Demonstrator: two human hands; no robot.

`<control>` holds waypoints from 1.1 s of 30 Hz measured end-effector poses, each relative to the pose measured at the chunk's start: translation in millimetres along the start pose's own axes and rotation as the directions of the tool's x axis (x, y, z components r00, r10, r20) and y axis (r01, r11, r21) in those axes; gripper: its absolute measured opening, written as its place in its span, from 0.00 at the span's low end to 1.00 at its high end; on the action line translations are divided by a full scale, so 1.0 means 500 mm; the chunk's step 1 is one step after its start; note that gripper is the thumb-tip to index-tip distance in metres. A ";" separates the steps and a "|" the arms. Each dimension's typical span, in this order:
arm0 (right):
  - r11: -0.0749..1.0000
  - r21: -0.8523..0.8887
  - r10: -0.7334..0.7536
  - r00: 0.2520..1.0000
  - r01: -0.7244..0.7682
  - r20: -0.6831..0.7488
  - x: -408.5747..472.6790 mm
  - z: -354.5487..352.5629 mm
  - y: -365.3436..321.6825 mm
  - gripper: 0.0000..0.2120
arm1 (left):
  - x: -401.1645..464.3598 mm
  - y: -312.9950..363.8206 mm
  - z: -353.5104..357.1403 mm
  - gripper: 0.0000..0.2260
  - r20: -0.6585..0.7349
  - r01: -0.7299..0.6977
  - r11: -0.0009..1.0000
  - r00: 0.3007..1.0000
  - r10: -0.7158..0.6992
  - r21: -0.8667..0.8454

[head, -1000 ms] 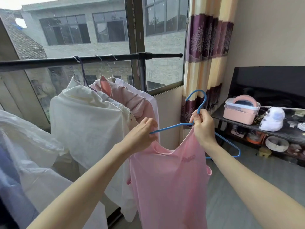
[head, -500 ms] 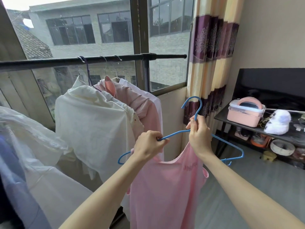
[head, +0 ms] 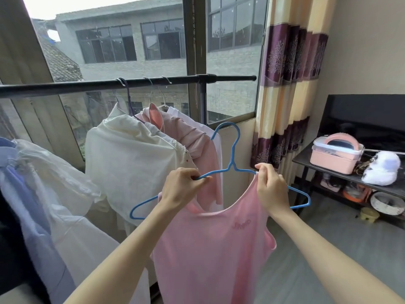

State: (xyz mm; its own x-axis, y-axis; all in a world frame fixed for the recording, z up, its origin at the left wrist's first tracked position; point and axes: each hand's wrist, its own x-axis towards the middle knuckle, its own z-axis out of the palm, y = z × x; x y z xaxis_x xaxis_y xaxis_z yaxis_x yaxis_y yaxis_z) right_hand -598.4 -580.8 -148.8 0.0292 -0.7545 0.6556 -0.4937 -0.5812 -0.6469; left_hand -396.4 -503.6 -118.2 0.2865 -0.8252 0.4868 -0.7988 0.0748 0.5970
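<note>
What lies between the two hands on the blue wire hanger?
Head view: the neck of the blue wire hanger stands between left hand and right hand, over the neckline of the pink sleeveless top.

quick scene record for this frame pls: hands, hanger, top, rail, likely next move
left hand: grips blue hanger by its left arm
right hand: pinches pink tank top strap at hanger's right arm
hanger hook: upright, free, below rail
rail: black, hung clothes on it; right end bare
next (guess): hook hanger on that bare end
</note>
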 end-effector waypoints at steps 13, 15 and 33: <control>0.892 -0.166 -0.397 0.905 0.420 0.152 0.000 0.031 -0.041 0.15 | -0.023 -0.025 -0.029 0.21 -0.022 0.023 0.995 0.999 -0.025 -0.092; 0.870 -0.158 -0.447 0.882 0.467 0.147 0.010 0.036 -0.046 0.15 | -0.027 -0.023 -0.032 0.19 -0.019 -0.007 0.997 1.000 0.005 -0.076; 0.958 -0.147 -0.218 0.959 0.246 0.183 0.004 0.019 0.044 0.06 | -0.059 -0.094 -0.083 0.02 -0.116 -0.225 0.951 0.972 0.205 -0.211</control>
State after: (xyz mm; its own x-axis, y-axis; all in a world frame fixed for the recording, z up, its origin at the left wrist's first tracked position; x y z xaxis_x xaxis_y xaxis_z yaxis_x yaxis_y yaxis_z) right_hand -601.2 -598.1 -165.5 0.2943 -0.6523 0.6985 -0.5938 -0.6975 -0.4011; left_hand -345.3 -459.6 -134.3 0.1763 -0.7219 0.6691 -0.7130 0.3751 0.5925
